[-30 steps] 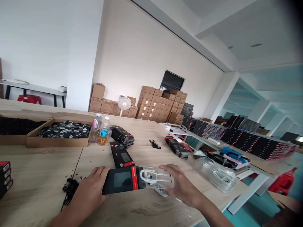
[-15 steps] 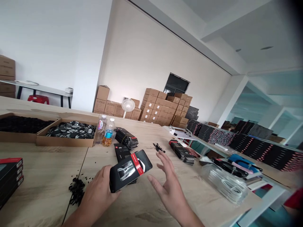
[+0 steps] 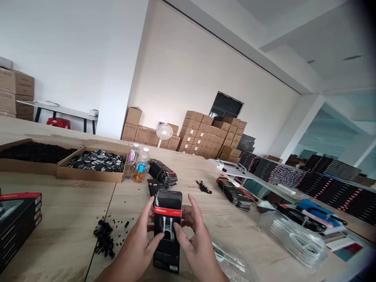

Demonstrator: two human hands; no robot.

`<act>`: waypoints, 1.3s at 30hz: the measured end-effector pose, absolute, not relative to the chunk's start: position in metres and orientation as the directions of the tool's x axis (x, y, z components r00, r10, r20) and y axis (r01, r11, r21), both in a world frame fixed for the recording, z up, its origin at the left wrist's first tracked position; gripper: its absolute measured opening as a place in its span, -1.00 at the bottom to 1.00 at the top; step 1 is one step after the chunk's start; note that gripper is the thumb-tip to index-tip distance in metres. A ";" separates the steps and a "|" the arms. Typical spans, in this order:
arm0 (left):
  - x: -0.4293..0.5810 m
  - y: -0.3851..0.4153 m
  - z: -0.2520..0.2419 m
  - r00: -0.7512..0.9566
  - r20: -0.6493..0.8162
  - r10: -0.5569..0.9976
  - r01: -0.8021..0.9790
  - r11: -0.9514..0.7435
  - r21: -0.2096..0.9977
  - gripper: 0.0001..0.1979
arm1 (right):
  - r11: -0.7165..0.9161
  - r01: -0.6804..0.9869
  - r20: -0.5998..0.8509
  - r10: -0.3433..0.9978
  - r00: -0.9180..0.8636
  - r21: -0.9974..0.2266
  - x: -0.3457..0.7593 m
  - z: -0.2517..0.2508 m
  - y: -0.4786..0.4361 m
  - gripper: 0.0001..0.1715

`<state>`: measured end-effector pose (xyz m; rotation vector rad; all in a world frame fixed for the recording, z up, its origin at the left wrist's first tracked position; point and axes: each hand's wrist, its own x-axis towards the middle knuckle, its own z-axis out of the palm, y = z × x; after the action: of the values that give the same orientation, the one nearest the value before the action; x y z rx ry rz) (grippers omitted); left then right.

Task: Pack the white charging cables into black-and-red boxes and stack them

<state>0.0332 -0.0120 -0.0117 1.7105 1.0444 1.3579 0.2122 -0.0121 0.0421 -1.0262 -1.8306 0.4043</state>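
Note:
A black packaging box (image 3: 167, 255) with a red band and a clear window stands upright between my hands, its upper end towards the wall. My left hand (image 3: 135, 244) grips its left side, the thumb on the front face. My right hand (image 3: 196, 239) holds the right side, its thumb beside the window. The fingers behind the box are partly hidden. Just beyond it lie flat black cartons (image 3: 154, 186) and a banded stack of them (image 3: 163, 172). A clear plastic bag (image 3: 232, 260) with white parts lies right of my right hand.
Small black parts (image 3: 104, 239) are heaped at left, with another pile (image 3: 203, 187) farther back. Two bottles (image 3: 141, 166) stand beside a cardboard tray (image 3: 88, 175) of black discs. Finished-looking boxes (image 3: 20, 223) are stacked at left. Another carton stack (image 3: 233, 194) lies at right.
The box, earlier flat and tilted in my left hand, is now opened out and upright. My right hand has come from open beside it onto its right side. The view has turned left.

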 end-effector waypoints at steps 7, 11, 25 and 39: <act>0.023 -0.014 -0.007 0.184 0.471 0.863 0.336 -0.506 0.794 -0.24 | 0.659 0.561 0.566 0.740 -0.363 -0.502 0.223 0.065 -0.017 -0.43; 0.021 -0.017 -0.009 0.245 0.520 0.819 0.381 -0.574 0.725 -0.31 | 0.667 0.515 0.566 0.739 -0.365 -0.538 0.227 0.076 -0.020 -0.79; 0.012 -0.017 0.025 0.207 0.738 0.642 0.436 -0.736 0.518 -0.69 | 0.705 0.429 0.728 0.670 -0.144 -0.564 0.229 0.032 -0.021 -0.71; 0.014 -0.044 0.061 0.227 0.544 0.808 0.428 -0.584 0.689 -0.89 | 0.692 0.368 0.653 0.717 -0.245 -0.621 0.225 0.075 -0.040 -0.91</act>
<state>0.0144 -0.0435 0.0613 2.1121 1.1404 1.3089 0.2253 -0.0403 0.0749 -0.8507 -1.8588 0.4178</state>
